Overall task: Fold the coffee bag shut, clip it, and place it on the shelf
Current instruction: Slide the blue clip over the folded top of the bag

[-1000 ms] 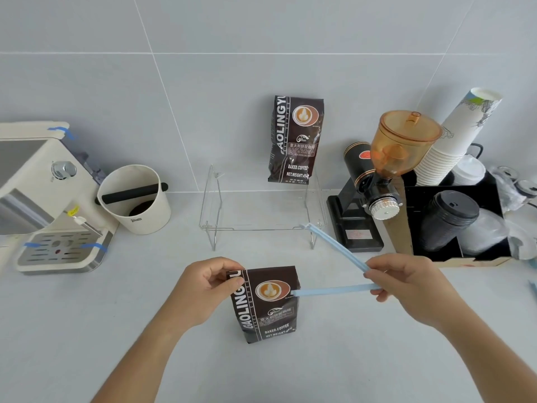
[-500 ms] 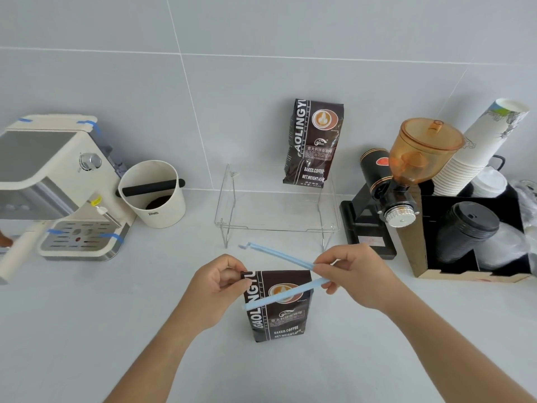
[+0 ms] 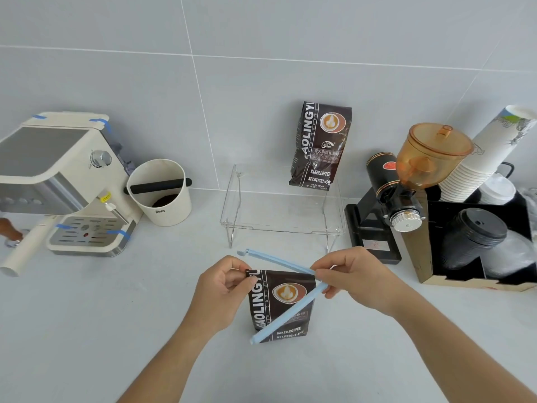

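Note:
A dark brown coffee bag (image 3: 280, 309) stands upright on the grey counter, its top folded down. My left hand (image 3: 223, 289) pinches the folded top at its left corner. My right hand (image 3: 353, 276) grips the hinge end of a light blue sealing clip (image 3: 286, 314) at the bag's top right corner. The clip is spread wide: one arm runs behind the bag's top edge to the left, the other slants down across the bag's front. Behind stands a clear acrylic shelf (image 3: 283, 226), with a second coffee bag (image 3: 321, 145) on it, leaning against the wall.
A cream espresso machine (image 3: 58, 181) and a white knock box (image 3: 159, 193) stand at the left. A black grinder with an amber hopper (image 3: 406, 181), stacked paper cups (image 3: 488, 152) and a black organiser with lids (image 3: 476, 239) fill the right.
My right hand has carried the clip leftward to the bag's top right corner. The clip's arms have spread, one behind the top edge, one swung down over the front. The view shifted left.

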